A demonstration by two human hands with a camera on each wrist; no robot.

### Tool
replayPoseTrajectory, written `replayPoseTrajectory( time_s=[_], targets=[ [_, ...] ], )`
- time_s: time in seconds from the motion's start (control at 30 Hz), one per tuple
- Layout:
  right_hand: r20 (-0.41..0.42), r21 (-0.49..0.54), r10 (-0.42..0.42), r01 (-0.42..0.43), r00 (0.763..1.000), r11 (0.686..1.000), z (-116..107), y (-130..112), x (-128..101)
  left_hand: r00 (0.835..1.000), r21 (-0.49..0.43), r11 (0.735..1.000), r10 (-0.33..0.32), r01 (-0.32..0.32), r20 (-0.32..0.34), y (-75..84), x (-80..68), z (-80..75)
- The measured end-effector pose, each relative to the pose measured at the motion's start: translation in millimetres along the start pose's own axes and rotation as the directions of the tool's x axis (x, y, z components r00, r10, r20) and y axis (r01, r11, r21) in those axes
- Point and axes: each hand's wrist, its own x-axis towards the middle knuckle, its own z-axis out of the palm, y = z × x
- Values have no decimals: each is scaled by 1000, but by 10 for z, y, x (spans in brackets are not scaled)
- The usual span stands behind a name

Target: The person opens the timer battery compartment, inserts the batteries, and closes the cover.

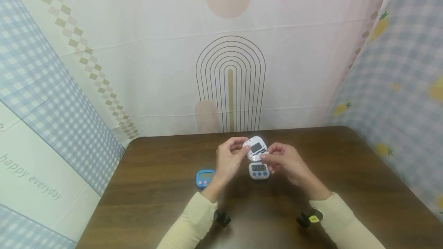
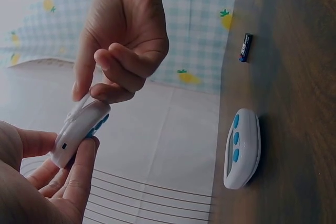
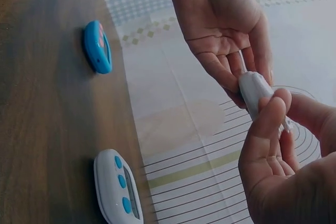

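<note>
Raised over the table, a white digital timer [image 1: 251, 142] has its back turned toward me, showing a dark rectangle on it. My left hand [image 1: 229, 161] grips it by the left edge, thumb on the back and fingers on the button side. At the opposite edge, the thumb and fingers of my right hand [image 1: 290, 163] pinch the timer, beside a thin white flap [image 2: 79, 109] that stands off its back in the left wrist view. Just below on the table sits a second white timer [image 1: 259, 166] with blue buttons and digits on its display.
A blue timer [image 1: 197, 178] with pink buttons lies by my left wrist. On the wooden table [image 1: 155, 203], a small dark battery [image 2: 245, 47] shows in the left wrist view. Patterned cloth [image 1: 166, 68] hangs behind the table and along both sides.
</note>
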Motion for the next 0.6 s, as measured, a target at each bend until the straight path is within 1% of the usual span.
replayPoseTrajectory(
  time_s=[0.2,0.4,0.6],
  targets=[
    [-28,27,-6,7,1000,1000,45,20,-9,1000,1,1000,-7,7,3,-39,-1,11],
    [-54,-3,13,-14,998,1000,51,4,-24,1000,9,1000,-6,6,6,-45,-5,7],
    [-70,-8,35,-35,997,999,54,-16,-11,1000,20,1000,-7,7,11,-31,-4,11]
  ],
)
